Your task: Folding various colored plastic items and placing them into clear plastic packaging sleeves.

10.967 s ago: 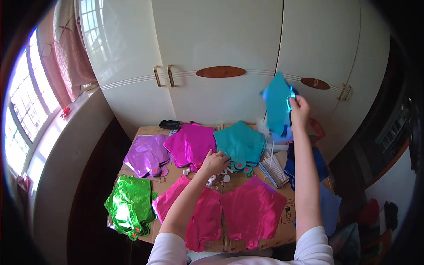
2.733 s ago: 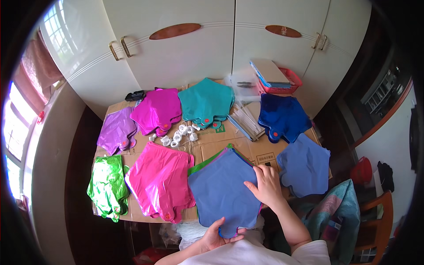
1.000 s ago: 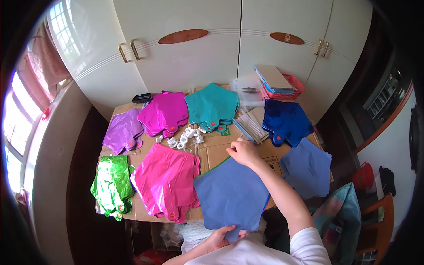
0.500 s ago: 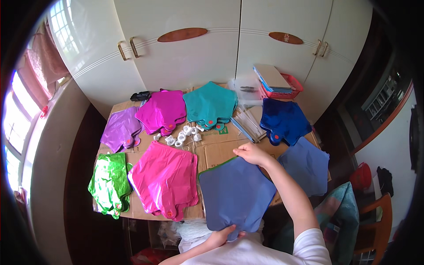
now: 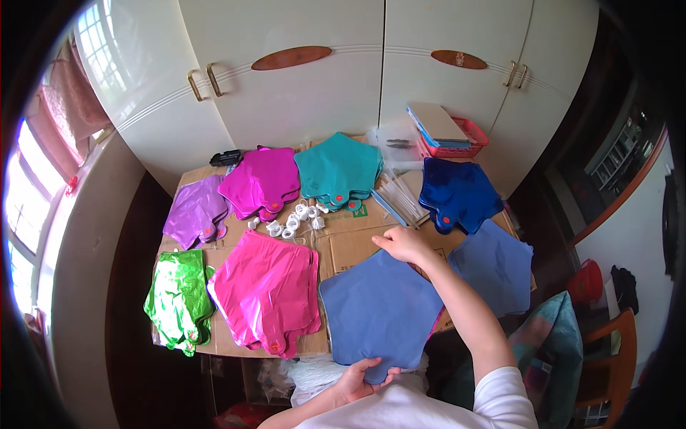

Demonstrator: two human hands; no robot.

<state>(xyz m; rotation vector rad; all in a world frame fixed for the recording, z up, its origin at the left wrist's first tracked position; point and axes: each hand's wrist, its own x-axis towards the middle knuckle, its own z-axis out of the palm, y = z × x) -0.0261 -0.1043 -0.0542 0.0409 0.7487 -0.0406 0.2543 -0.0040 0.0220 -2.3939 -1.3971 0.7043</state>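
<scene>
White cupboard doors (image 5: 307, 93) stand behind a bench (image 5: 343, 247) covered with brown cardboard. Across its middle, well in from the near edge, lie white ribbon rings (image 5: 291, 227); to their left and right are flat foil stars in piles. A pink pile (image 5: 266, 289) sits just left of the held blue stack (image 5: 379, 304), and a pale blue pile (image 5: 493, 268) lies by the right edge.

The blue stack is at the bench's near edge, its rounded tail reaching past it. A pinkish rim shows along its right side, so other sheets probably lie beneath.

Slick foil could slide out of line or fan apart if the grip on the tail slackened, and the overhanging end might then slip off the near edge. Too hard a pinch could crease the tail.

The left hand (image 5: 354, 385) is clamped on that tail, thumb on top, fingers underneath. The right hand (image 5: 404, 244) is at the top corner, fingers curled close together; whether they pinch the foil or merely touch it, I cannot tell.
</scene>
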